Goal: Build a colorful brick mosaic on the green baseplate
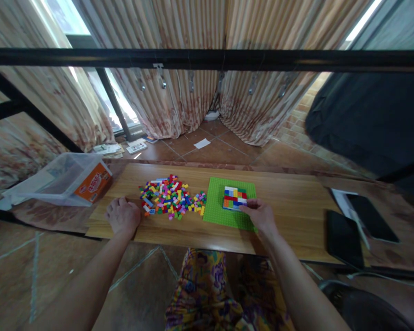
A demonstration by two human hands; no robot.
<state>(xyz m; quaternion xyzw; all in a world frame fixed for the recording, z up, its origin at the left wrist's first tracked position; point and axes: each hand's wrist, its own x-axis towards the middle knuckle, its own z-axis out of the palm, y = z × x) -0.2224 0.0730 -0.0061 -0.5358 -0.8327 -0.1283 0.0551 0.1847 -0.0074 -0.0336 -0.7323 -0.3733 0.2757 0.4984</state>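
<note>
Flat on the wooden board, my left hand (123, 216) rests with its fingers stretched out, holding nothing. Just right of it spreads a loose pile of small toy bricks (172, 197) in many colours. My right hand (261, 214) has thumb and fingers pinched at the lower right corner of a block of joined toy bricks (232, 197). The brick under those fingertips is mostly hidden. This block is rectangular, with white, red, blue, yellow, orange and green pieces on top. It sits on a green studded baseplate (215, 211), whose right edge my right hand partly covers.
A clear plastic bin (69, 165) with an orange label stands left of the wooden board (290, 197). On the right lie a dark tablet-like device (343, 236) and a phone (372, 218). A black metal bar (207, 59) crosses beyond the board, before curtains.
</note>
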